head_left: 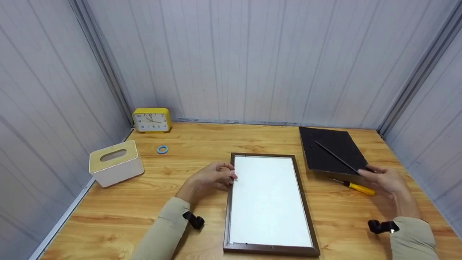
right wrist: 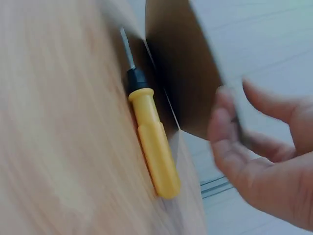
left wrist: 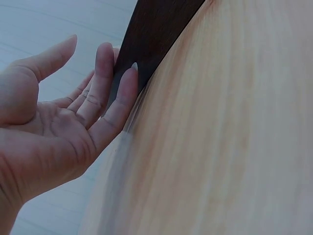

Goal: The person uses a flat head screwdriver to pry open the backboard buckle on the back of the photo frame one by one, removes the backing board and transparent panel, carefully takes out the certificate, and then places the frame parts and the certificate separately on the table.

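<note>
A brown picture frame with a white sheet inside its border lies on the table. My left hand is at the frame's left side, fingertips touching the outer edge and thumb held apart in the left wrist view. At the right, my right hand holds the near right corner of a black backing board, with fingers on both its faces. The board's near side is tilted up, showing a brown underside. A thin dark strip lies across its top.
A screwdriver with a yellow handle lies beside the board, its tip near the board's underside. At the left stand a tissue box and a yellow clock, with a blue ring nearby. Panel walls enclose the table.
</note>
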The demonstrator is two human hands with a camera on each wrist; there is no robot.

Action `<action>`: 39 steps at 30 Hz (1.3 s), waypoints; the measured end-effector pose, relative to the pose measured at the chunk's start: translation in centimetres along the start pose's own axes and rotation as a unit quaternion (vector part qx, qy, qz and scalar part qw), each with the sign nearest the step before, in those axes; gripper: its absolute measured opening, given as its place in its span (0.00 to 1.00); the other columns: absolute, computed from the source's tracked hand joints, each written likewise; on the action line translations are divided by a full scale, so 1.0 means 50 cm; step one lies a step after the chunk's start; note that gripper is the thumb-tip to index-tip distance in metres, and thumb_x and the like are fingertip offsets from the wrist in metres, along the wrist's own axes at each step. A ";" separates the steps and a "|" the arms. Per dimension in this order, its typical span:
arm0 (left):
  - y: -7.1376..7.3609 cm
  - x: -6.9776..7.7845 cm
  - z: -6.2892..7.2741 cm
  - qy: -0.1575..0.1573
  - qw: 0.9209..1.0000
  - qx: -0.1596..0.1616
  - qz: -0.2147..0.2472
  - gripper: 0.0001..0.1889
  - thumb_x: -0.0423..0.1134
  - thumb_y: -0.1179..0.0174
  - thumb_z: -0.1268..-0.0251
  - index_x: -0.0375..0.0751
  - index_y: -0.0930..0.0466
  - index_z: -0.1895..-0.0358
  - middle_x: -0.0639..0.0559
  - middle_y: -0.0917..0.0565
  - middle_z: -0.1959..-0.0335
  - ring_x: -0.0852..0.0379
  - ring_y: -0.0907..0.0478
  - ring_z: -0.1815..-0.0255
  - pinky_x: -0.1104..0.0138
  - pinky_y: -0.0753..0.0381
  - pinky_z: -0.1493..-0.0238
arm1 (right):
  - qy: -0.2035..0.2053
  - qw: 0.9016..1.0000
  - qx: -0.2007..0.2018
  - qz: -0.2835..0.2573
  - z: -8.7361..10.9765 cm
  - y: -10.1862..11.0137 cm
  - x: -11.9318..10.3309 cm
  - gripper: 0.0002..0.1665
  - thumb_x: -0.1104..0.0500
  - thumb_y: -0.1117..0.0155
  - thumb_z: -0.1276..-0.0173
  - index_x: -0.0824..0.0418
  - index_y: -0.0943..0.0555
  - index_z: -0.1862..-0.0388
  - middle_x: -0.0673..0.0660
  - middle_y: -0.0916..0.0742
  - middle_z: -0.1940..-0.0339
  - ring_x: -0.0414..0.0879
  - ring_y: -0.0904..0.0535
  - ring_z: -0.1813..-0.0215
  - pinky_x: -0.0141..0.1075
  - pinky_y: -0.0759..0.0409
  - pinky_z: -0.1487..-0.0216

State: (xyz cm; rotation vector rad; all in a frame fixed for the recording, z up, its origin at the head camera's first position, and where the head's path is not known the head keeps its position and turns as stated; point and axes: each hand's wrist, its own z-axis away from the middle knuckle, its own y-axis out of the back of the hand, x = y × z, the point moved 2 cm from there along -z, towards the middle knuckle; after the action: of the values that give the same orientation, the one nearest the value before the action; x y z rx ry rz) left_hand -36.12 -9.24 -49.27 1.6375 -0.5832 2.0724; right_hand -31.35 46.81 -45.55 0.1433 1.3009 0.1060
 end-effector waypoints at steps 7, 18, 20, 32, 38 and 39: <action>-0.001 -0.004 -0.002 -0.003 1.000 -0.004 0.003 0.23 0.41 0.39 0.27 0.31 0.31 0.38 0.39 0.17 0.49 0.47 0.18 0.54 0.51 0.16 0.52 | -0.014 0.952 0.022 0.305 -0.019 -0.028 0.020 0.72 0.32 0.30 0.40 0.70 0.61 0.21 0.83 0.57 0.26 0.79 0.54 0.27 0.65 0.39 0.32; -0.002 0.001 -0.005 0.005 1.000 0.003 -0.002 0.24 0.43 0.36 0.29 0.33 0.30 0.37 0.40 0.18 0.48 0.48 0.19 0.53 0.52 0.16 0.51 | 0.023 0.895 0.023 0.446 -0.025 -0.037 0.023 0.71 0.24 0.43 0.36 0.81 0.55 0.25 0.91 0.48 0.32 0.84 0.49 0.33 0.71 0.39 0.38; -0.002 0.000 -0.006 0.003 1.000 0.002 -0.005 0.25 0.43 0.36 0.29 0.33 0.30 0.38 0.40 0.18 0.48 0.48 0.19 0.53 0.52 0.16 0.51 | 0.029 0.891 0.018 0.453 -0.025 -0.038 0.025 0.72 0.24 0.42 0.36 0.81 0.56 0.25 0.91 0.48 0.32 0.85 0.49 0.33 0.71 0.39 0.38; -0.004 -0.005 -0.003 0.004 1.000 0.004 0.012 0.24 0.41 0.36 0.30 0.32 0.30 0.39 0.39 0.18 0.48 0.48 0.19 0.53 0.52 0.16 0.51 | 0.035 0.899 -0.053 0.433 -0.019 -0.033 0.029 0.78 0.33 0.26 0.44 0.80 0.63 0.24 0.93 0.53 0.35 0.87 0.55 0.34 0.74 0.44 0.39; -0.005 -0.006 -0.002 0.005 1.000 0.010 0.012 0.23 0.42 0.36 0.29 0.33 0.29 0.39 0.39 0.18 0.49 0.47 0.19 0.53 0.51 0.16 0.52 | 0.022 0.903 -0.053 0.426 -0.022 -0.030 0.029 0.63 0.29 0.49 0.27 0.79 0.58 0.24 0.90 0.50 0.31 0.85 0.53 0.32 0.72 0.43 0.37; -0.005 -0.006 -0.002 0.005 1.000 0.009 0.008 0.22 0.42 0.37 0.29 0.33 0.29 0.39 0.39 0.18 0.49 0.48 0.19 0.54 0.52 0.16 0.52 | 0.021 0.905 -0.045 0.423 -0.022 -0.030 0.029 0.61 0.28 0.52 0.27 0.78 0.56 0.24 0.90 0.46 0.31 0.84 0.47 0.34 0.71 0.40 0.37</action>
State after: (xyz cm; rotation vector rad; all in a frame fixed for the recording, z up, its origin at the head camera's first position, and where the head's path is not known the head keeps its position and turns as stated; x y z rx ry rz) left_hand -35.97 -9.00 -49.59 1.6373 -0.5779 2.1019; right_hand -32.03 45.62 -47.46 0.6258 1.1950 0.9140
